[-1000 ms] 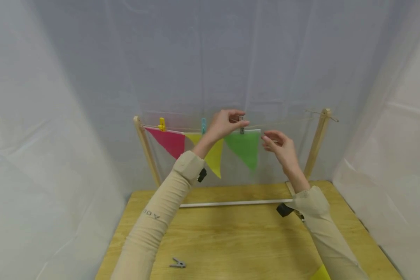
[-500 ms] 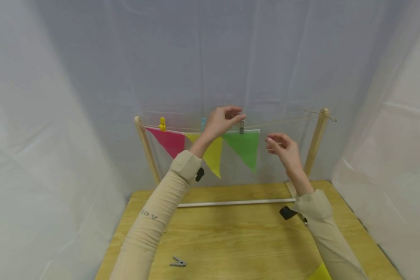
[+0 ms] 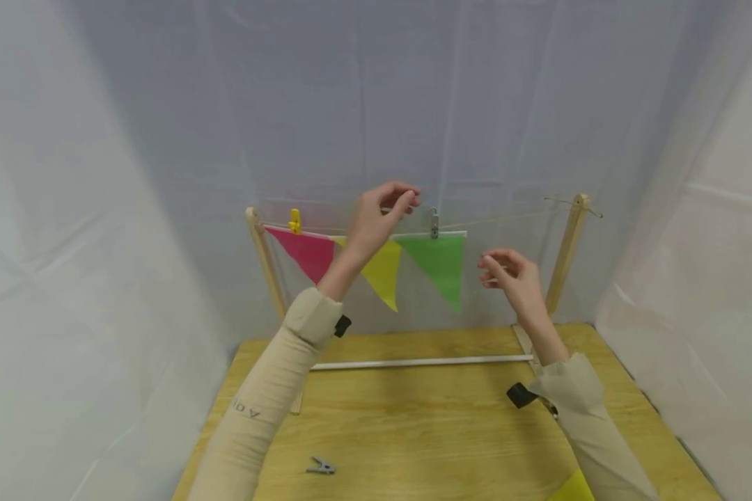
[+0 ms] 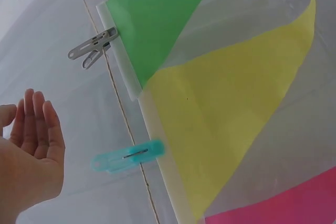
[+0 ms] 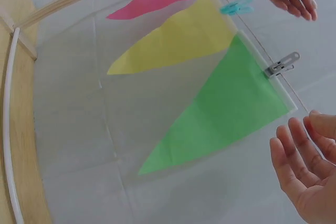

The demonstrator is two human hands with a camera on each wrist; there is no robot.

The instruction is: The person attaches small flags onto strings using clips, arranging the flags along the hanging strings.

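Observation:
A string runs between two wooden posts and carries a pink flag, a yellow flag and a green flag. A grey clip pins the green flag, a teal clip the yellow one, a yellow clip the pink one. My left hand hovers empty by the string, left of the grey clip, fingers loosely curled. My right hand hangs empty to the right of the green flag, below the string.
The wooden frame's posts stand at the back of a wooden table, joined by a white rod. A spare grey clip lies near the front left. A yellow piece shows at the front right. White cloth surrounds everything.
My left hand has let go of the grey clip and drawn away to the left. My right hand has dropped down and to the right, away from the green flag.

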